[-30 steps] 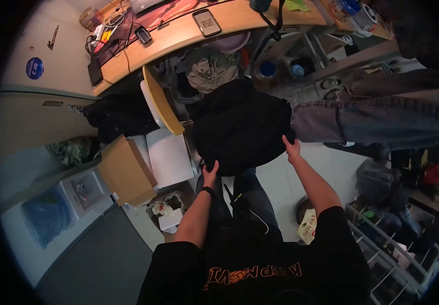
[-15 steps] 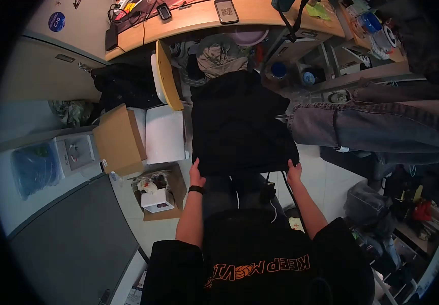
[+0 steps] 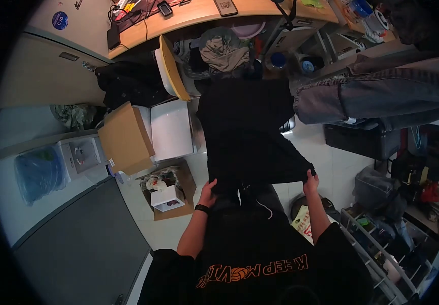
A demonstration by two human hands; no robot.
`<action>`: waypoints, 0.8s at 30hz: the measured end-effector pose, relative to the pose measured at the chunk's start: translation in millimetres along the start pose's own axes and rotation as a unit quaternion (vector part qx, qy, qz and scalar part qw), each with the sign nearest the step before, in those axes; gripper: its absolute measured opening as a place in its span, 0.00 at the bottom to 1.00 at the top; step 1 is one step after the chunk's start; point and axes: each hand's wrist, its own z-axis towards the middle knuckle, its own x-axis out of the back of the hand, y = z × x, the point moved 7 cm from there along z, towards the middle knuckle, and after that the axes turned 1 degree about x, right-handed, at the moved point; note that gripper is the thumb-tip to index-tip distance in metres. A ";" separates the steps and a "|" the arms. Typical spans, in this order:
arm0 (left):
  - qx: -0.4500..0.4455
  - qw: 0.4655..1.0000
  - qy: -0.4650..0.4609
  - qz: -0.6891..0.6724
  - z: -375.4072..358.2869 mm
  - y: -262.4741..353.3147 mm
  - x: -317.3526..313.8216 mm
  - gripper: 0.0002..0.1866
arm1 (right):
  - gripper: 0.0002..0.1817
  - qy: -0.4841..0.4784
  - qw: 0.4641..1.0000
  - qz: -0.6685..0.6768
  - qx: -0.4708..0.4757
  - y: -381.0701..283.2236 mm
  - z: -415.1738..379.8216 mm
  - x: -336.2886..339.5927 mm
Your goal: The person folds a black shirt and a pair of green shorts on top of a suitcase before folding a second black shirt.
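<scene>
A black garment (image 3: 250,132), perhaps a T-shirt, is stretched out in front of my body, its far end near the desk. My left hand (image 3: 208,193) is closed on the near left corner of its hem and wears a dark wristband. At the near right corner, my right hand (image 3: 311,182) pinches the cloth, pulling that corner out to the side. The hem runs taut between both hands. Part of a shiny metal object (image 3: 288,124) shows by the garment's right edge. What lies under the cloth is hidden.
Grey jeans (image 3: 372,99) hang at the right. A yellow-and-white chair (image 3: 171,68) stands below the wooden desk (image 3: 189,18). On the left are an open cardboard box (image 3: 125,140), a white box (image 3: 171,129) and a smaller carton (image 3: 184,216). A metal rack (image 3: 377,244) stands lower right.
Both hands have come nearer my body and moved right, the right hand further out. The garment's right lower corner now flares outward, and the metal object has come into fuller view.
</scene>
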 end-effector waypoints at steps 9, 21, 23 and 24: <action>0.107 0.980 0.084 0.145 -13.9 -17.9 55.3 0.26 | 0.16 0.066 0.998 0.016 0.005 10.3 -36.6 70.5; -0.029 0.983 -0.025 0.178 -13.8 54.0 -22.1 0.10 | 0.12 -0.041 0.997 0.066 0.027 -83.4 -16.0 -66.7; -0.065 0.968 -0.012 0.243 -12.5 76.4 -38.2 0.09 | 0.12 -0.065 0.996 0.049 0.049 -107.7 -16.2 -104.9; -0.101 0.969 -0.010 0.225 -22.3 94.1 -59.7 0.12 | 0.11 -0.087 0.993 0.030 0.070 -119.5 -11.3 -126.5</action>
